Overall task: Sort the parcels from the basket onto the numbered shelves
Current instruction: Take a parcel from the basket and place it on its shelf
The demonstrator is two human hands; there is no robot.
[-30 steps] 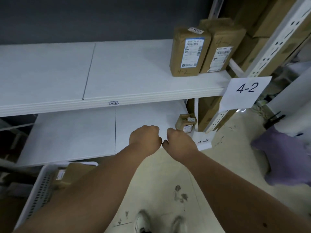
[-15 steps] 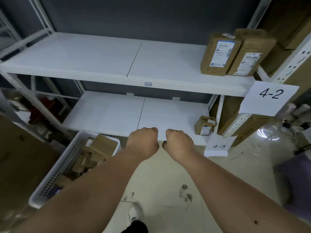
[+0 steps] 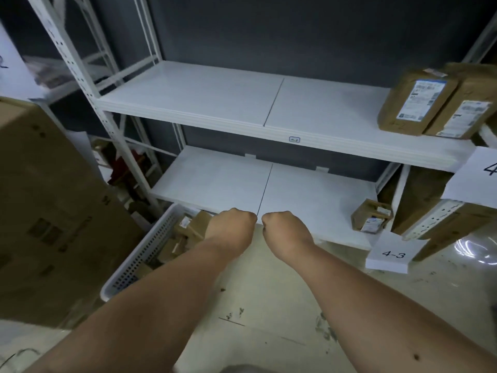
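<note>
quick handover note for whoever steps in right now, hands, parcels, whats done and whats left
Left hand and right hand: both fisted, holding nothing, side by side before the lower shelf.
Done: two parcels on the upper shelf, far right; one small parcel on the lower, by the 4-3 sign.
Left: several parcels in the white basket on the floor, left.

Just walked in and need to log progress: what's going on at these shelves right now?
A person is sorting parcels but holds none at this moment: the left hand and right hand are curled into empty fists side by side in front of the lower shelf. The white basket on the floor to the left holds several parcels. Two parcels stand on the upper shelf, and one small parcel sits on the lower shelf above the 4-3 sign.
</note>
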